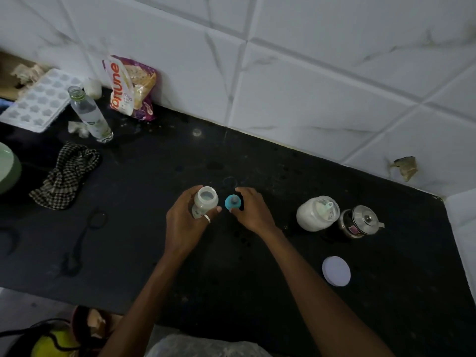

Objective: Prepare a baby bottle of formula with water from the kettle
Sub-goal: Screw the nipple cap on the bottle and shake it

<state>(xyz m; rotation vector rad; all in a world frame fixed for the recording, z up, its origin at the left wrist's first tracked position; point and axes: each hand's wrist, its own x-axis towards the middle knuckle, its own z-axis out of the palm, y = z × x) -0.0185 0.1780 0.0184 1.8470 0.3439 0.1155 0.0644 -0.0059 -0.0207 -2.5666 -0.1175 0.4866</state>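
Note:
The open baby bottle (205,201) stands on the black counter (154,228) with milky liquid inside; my left hand (186,222) grips it around the body. Just to its right, my right hand (251,211) pinches the blue teat cap (232,202), which sits low at the counter. Further right stands an open jar of white formula powder (313,215) with a scoop inside, and beside it a small steel kettle (359,221) with its lid on. The jar's white lid (336,271) lies flat nearer to me.
A checked cloth (65,176) and a green bowl (7,168) lie at the left. A clear glass bottle (90,114), an ice tray (38,99) and a Fortune packet (131,86) stand near the tiled wall. A black hair tie (96,217) lies on the counter.

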